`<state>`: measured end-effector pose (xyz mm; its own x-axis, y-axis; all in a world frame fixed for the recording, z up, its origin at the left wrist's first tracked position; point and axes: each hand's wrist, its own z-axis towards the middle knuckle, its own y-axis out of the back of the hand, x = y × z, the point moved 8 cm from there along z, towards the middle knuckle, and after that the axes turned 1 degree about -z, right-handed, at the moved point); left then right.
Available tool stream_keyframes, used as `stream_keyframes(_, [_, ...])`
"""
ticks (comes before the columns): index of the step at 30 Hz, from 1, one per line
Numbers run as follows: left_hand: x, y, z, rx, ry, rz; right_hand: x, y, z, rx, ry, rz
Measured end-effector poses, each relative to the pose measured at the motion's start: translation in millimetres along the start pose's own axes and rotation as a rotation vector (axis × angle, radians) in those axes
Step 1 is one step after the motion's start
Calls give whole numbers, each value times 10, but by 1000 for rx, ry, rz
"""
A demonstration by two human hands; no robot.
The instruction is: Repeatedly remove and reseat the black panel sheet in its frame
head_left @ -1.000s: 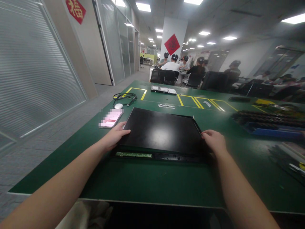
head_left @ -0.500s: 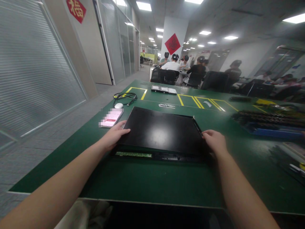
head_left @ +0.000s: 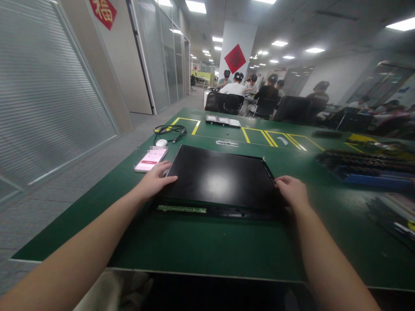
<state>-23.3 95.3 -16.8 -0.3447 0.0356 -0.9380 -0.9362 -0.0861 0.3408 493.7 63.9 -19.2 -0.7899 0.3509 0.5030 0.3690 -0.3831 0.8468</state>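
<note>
A black screen panel (head_left: pixel 217 177) lies slightly askew over a dark frame, with a strip of green circuit board (head_left: pixel 181 209) showing along the near edge. At its left edge is my left hand (head_left: pixel 158 179), thumb on the panel's face and fingers round the side. My right hand (head_left: pixel 292 190) is closed at the right edge, thumb and forefinger pinching the rim there. The underside of the panel and some of the right fingertips are hidden.
On the green table (head_left: pixel 194 246), a lit phone (head_left: pixel 151 160), a white mouse (head_left: pixel 161 142) and a coiled black cable (head_left: pixel 171 133) are at left. Beyond the panel lie small silvery parts (head_left: pixel 227 143) and a case (head_left: pixel 223 121). A blue tray (head_left: pixel 376 179) stands right. People sit farther back.
Almost nothing differs. The fingers of my left hand have lifted and shifted slightly at the panel's left edge; my right hand and the panel look the same.
</note>
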Motion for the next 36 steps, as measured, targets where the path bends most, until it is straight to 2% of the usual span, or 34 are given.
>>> stream_keyframes(5, [146, -4, 96, 61, -15, 238, 30, 12, -7, -14, 30, -29])
stream_keyframes(13, [156, -65, 109, 106, -46, 399, 15, 0, 7, -2, 17, -38])
stream_keyframes(36, [126, -85, 87, 104, -68, 398, -15, 5, 11, 12, -29, 105])
